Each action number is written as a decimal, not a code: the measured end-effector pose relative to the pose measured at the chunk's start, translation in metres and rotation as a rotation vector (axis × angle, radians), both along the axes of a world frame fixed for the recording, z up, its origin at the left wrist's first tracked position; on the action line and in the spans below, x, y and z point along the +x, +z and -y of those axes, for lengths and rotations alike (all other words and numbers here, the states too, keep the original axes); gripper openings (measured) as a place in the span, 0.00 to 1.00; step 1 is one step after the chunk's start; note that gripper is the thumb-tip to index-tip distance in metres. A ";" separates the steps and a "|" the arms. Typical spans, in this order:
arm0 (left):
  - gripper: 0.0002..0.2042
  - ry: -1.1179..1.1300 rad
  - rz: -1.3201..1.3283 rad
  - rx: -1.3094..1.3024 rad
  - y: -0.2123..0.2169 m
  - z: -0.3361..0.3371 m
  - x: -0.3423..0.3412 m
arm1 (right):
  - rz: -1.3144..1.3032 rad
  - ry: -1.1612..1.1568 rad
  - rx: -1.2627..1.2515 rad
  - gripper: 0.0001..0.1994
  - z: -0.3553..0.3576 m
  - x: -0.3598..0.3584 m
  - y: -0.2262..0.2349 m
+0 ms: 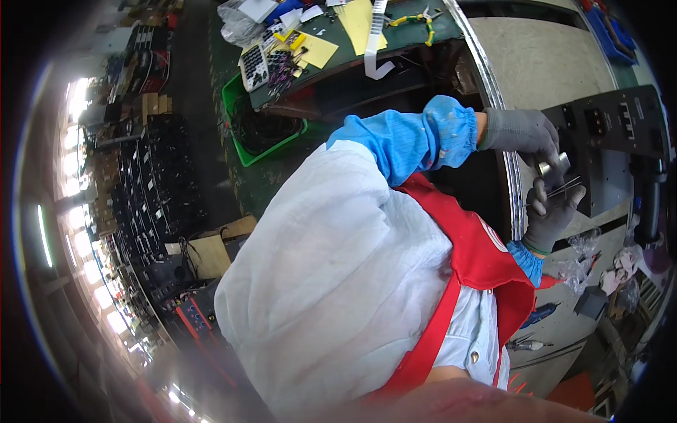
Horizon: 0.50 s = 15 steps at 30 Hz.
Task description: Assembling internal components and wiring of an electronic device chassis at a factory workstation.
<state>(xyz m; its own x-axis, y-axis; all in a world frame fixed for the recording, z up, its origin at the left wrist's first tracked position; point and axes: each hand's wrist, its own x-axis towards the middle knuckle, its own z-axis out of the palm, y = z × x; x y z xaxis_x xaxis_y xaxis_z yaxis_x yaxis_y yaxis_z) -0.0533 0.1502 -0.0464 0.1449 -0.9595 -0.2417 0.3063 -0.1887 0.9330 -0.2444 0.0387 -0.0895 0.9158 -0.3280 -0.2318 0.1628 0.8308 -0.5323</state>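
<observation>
The left hand (525, 134), in a grey glove, is curled around a small silvery piece (556, 166), which sits just past the metal-trimmed near edge of the grey workbench (546, 63), against the dark face of a black panel (613, 120). The right hand (553, 218), gloved alike, is half closed just beside it, with thin metal pins (564, 187) held between thumb and fingers (how many pins I cannot tell). The panel has sockets and cutouts in it, and a black cylinder (645, 190) stands out near its far end. Further along the workbench, beyond the right hand, lie clear plastic bags (582, 261), a small dark box (591, 303) and, closer to the near edge, a dark blue tool (541, 315). On the green desk (405, 44), pliers (429, 28) with yellow-green handles rest near the corner by the metal trim; yellow sheets (355, 25) lie further in, and a white tray (255, 68) of dark pieces sits at the opposite end, above a green bin (264, 156) with dark contents.
</observation>
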 end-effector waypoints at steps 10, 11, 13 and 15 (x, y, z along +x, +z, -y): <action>0.15 0.008 0.287 -0.026 0.007 0.018 0.002 | -0.512 -0.316 -0.754 0.22 -0.011 -0.026 0.034; 0.14 -0.027 0.299 0.026 0.013 0.025 0.000 | -0.530 -0.331 -0.793 0.21 -0.008 -0.027 0.043; 0.15 -0.065 0.281 0.050 0.023 0.032 -0.005 | -0.521 -0.271 -0.680 0.18 0.000 -0.038 0.047; 0.15 -0.065 0.314 0.058 0.020 0.041 -0.011 | -0.489 -0.340 -0.539 0.17 0.000 -0.045 0.054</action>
